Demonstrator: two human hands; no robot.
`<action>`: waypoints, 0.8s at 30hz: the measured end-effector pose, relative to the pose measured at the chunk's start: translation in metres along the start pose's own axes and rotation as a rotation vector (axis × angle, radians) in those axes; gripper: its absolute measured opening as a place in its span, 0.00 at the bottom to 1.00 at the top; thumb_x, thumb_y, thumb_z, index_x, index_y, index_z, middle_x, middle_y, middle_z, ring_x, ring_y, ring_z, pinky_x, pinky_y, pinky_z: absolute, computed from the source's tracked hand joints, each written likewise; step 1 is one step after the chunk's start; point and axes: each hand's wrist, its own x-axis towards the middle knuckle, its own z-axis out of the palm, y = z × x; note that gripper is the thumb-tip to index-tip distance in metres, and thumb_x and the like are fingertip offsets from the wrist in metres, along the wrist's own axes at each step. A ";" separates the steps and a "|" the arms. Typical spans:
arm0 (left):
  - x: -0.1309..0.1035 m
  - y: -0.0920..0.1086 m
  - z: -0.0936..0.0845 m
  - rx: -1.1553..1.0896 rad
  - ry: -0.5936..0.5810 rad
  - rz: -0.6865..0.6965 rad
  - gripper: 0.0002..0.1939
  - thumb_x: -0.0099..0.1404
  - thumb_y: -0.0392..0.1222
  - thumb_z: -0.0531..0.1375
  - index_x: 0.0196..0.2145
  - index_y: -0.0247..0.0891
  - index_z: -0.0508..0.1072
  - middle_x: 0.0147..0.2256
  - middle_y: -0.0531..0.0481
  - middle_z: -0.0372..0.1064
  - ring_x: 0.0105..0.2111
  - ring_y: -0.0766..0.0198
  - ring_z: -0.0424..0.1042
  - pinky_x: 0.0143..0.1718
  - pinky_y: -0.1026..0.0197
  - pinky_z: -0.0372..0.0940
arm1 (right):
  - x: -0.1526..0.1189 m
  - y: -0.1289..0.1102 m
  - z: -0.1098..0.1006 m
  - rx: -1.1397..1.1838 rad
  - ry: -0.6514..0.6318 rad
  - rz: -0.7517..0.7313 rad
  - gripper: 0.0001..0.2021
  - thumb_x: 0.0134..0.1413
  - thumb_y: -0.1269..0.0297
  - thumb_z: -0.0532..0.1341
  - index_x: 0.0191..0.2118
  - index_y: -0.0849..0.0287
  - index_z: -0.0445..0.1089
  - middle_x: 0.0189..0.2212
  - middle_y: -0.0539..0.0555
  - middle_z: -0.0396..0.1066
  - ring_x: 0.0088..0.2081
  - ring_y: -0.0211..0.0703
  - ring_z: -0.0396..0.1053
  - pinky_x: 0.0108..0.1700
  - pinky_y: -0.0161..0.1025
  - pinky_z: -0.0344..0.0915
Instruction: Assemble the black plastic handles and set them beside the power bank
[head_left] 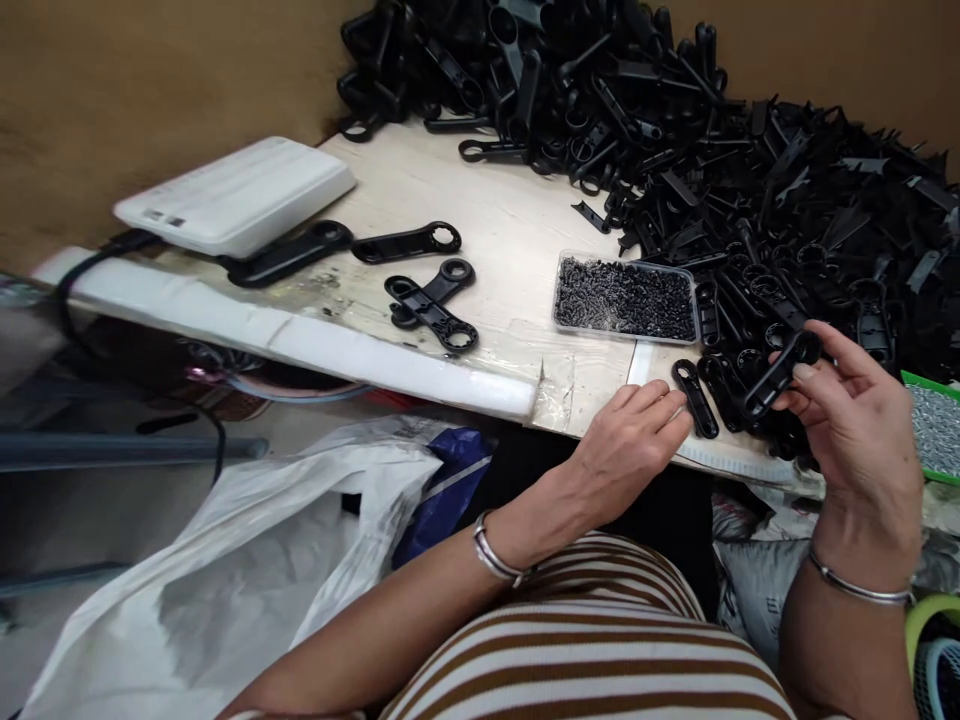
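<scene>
My right hand pinches a black plastic handle by its round end, tilted above a cluster of similar parts at the table edge. My left hand is closed at the front edge of the table, its fingers curled together; what they hold, if anything, is hidden. Just right of its fingertips lies a flat black handle piece with a ring at its top. Behind my left hand stands a clear plastic box full of tiny black parts.
A large heap of black plastic parts covers the back and right of the table. Two crossed pieces lie left of the box, near a white device with a black cable. A green tray of small metal parts sits at the right.
</scene>
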 end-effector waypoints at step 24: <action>-0.055 -0.084 -0.089 0.461 0.182 -0.411 0.16 0.66 0.25 0.49 0.41 0.34 0.75 0.42 0.41 0.75 0.44 0.54 0.70 0.43 0.52 0.67 | -0.001 0.040 0.009 -1.229 -0.235 -0.893 0.16 0.63 0.63 0.49 0.53 0.47 0.67 0.53 0.52 0.71 0.41 0.51 0.77 0.32 0.45 0.72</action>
